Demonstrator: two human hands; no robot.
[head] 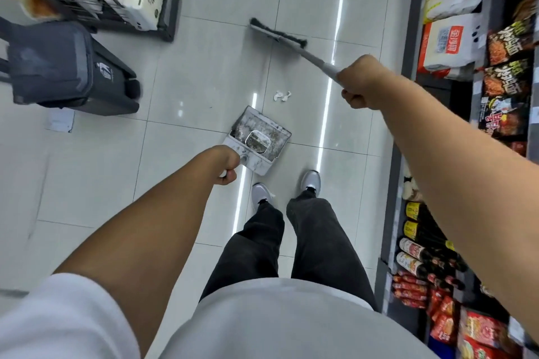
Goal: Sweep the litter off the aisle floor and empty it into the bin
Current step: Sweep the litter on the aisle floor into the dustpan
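Head view, looking straight down a shop aisle over two bare outstretched arms. Right hand (pixel 363 83) fisted around a grey broom handle (pixel 316 59), arm reaching far and right, handle slanting away to the dark broom head (pixel 277 33) resting on the pale tiled floor (pixel 189 75) at the far end. Left hand (pixel 226 164) clenched on the handle of a white dustpan (pixel 258 140), arm extended near centre, pan set on the floor just beyond the hand with its open mouth facing far. Crumpled white paper litter (pixel 282 95) lying on the tiles between pan and broom head, just beyond the pan's mouth, touching neither. Dark grey bin (pixel 67 67) standing well apart at far left. Stocked shelves (pixel 455 46) along the right edge. White shoes (pixel 310 179) and dark trousers directly below the pan.
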